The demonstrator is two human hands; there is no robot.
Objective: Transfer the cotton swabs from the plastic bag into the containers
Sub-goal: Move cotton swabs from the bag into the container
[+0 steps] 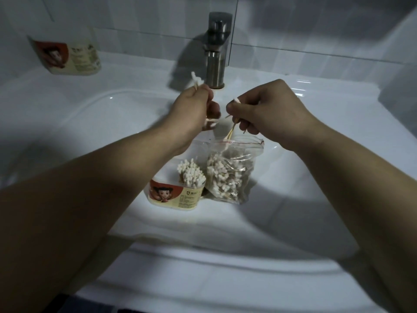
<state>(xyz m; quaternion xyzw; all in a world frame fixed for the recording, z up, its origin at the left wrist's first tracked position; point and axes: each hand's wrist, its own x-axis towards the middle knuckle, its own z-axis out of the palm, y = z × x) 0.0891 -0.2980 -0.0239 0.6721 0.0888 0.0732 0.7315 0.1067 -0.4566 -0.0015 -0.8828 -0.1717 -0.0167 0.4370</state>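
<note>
Swabs [232, 129] like these are feather-light, stiff little sticks with soft tips, so we judge they will slip and scatter if held loosely; best to pinch them mid-stick in a small bunch, tips aligned, rather than by the cotton. We hold both hands above the sink [293, 199], just in front of the tap [216, 53]. Our left hand [194, 107] is closed, its fingers [208, 96] pressed together around a few swabs, white tips poking out above the fist and more showing below it (blurred, so we cannot count them). Our right hand [268, 107] is curled too, fingers pinching a handful of sticks that point down toward the open mouth of the bag [232, 172], with one tip sticking up past the thumb. The bag stands in the basin directly below our hands, still well stocked with swabs. Touching its left side stands a tub [176, 195], swabs upright inside and packed fairly full. A second tub [67, 55] sits well apart on the sink's back ledge at the left, against the tiles; whether it holds anything we cannot tell. Both forearms reach forward and converge, wrists nearly level, hands close together but apart. Much of the transfer, we judge, remains to do.
</note>
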